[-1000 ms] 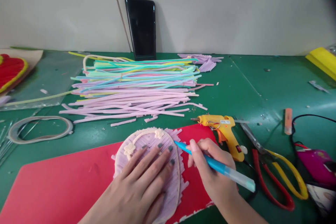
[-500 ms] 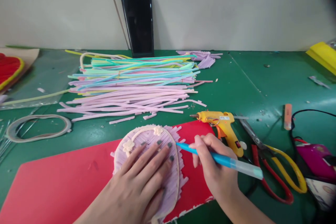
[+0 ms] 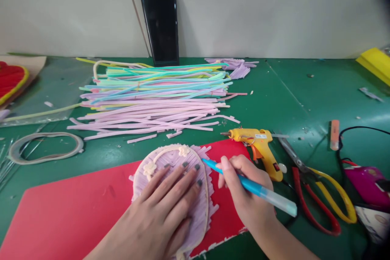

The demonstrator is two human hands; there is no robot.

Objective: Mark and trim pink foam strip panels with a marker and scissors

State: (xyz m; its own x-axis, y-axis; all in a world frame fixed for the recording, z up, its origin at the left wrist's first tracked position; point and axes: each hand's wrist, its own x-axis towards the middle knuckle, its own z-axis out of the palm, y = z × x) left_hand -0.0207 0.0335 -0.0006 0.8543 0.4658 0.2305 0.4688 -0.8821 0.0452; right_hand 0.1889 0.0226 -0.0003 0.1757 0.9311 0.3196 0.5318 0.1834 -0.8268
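My left hand (image 3: pixel 164 207) lies flat, fingers spread, pressing on a lilac oval piece (image 3: pixel 173 158) made of foam strips with two small cream flowers and a cream rim. The piece rests on a red sheet (image 3: pixel 70 211). My right hand (image 3: pixel 246 195) is closed on a blue craft knife (image 3: pixel 252 189); its tip touches the oval's right edge, where strip ends stick out.
A heap of pastel foam strips (image 3: pixel 152 97) lies behind the red sheet, a black phone (image 3: pixel 160 26) leaning on the wall beyond. Right of my hand lie a yellow glue gun (image 3: pixel 258 144) and red-and-yellow scissors (image 3: pixel 319 195). A tape ring (image 3: pixel 45 146) sits at the left.
The blue knife has shifted slightly along the oval's right edge, out and back. My left hand stays pressed on the piece. The camera view dropped a little.
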